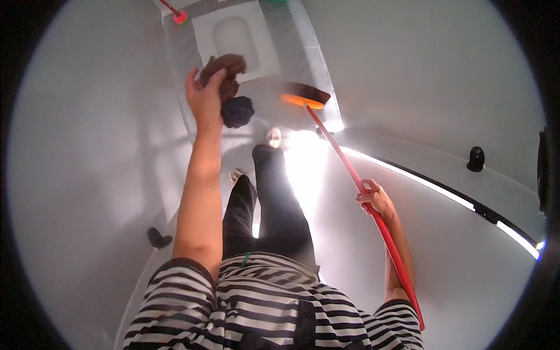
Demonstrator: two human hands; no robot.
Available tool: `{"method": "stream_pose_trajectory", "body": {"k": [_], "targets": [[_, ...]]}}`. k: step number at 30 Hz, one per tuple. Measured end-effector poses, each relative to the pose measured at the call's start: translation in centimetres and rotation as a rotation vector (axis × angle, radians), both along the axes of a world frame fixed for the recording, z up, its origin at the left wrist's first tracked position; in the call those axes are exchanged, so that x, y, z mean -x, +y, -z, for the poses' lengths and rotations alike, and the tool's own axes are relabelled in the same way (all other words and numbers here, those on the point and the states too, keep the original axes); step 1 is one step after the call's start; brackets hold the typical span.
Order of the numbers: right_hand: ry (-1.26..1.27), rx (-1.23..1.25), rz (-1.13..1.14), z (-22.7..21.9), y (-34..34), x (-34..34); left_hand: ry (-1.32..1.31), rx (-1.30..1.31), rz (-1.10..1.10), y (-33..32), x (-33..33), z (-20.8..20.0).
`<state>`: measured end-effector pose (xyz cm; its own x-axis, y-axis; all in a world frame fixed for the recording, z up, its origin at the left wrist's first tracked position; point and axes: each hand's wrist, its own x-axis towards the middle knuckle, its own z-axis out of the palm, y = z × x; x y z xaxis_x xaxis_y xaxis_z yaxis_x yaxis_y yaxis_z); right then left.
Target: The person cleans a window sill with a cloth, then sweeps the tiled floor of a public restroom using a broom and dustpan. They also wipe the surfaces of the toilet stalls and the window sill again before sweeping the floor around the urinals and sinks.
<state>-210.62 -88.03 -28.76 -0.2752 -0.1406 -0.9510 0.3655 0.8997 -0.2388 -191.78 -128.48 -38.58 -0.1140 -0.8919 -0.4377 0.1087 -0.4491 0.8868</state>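
My left hand [205, 96] is raised and stretched forward, closed on a bundle of brown cloth [224, 69] with a dark blue clump [237, 111] hanging under it. My right hand [376, 199] grips the red handle [350, 169] of a broom, about halfway along it. The broom's orange head with dark bristles [304, 95] rests on the wet grey floor ahead of my feet. The handle's upper end runs back along my right forearm. My legs in black trousers [274, 204] stand between the two hands.
A white squat toilet pan [233, 38] is set in the floor straight ahead. A red-handled tool with a pink end [178, 16] lies at the far left of it. White walls close in on both sides, with a black knob [476, 158] on the right wall and a dark fitting [157, 238] low on the left.
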Motion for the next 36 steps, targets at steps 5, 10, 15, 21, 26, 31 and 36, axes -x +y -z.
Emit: {"method": "stream_pose_trajectory", "body": {"k": [5, 10, 15, 21, 26, 31, 36], "targets": [[-0.042, 0.044, 0.034, 1.3, 2.2, -0.4, -0.045, -0.01, 0.146, 5.8, 0.7, 1.1], [-0.055, 0.042, 0.161, 1.5, 4.7, -1.8, -0.195, -0.133, 0.383, 13.6, -3.9, 4.4], [-0.022, 0.056, 0.227, 2.9, 10.3, -6.4, -0.39, -0.116, 0.589, 17.6, -10.8, 2.6], [-0.214, 0.011, 0.275, -6.8, 17.6, -10.8, -0.597, 0.13, 0.748, 23.2, -14.1, -4.2], [-0.306, 0.043, 0.189, -11.9, 19.0, -14.2, -0.732, 0.083, 0.827, 26.1, -19.1, -8.9], [-0.196, 0.176, -0.084, -9.3, 13.4, -14.5, -0.742, 0.04, 0.832, 27.5, -23.8, -12.1], [-0.05, 0.387, -0.432, 1.5, 2.3, -18.4, -0.697, 0.102, 0.862, 28.4, -29.6, -13.1]]}}
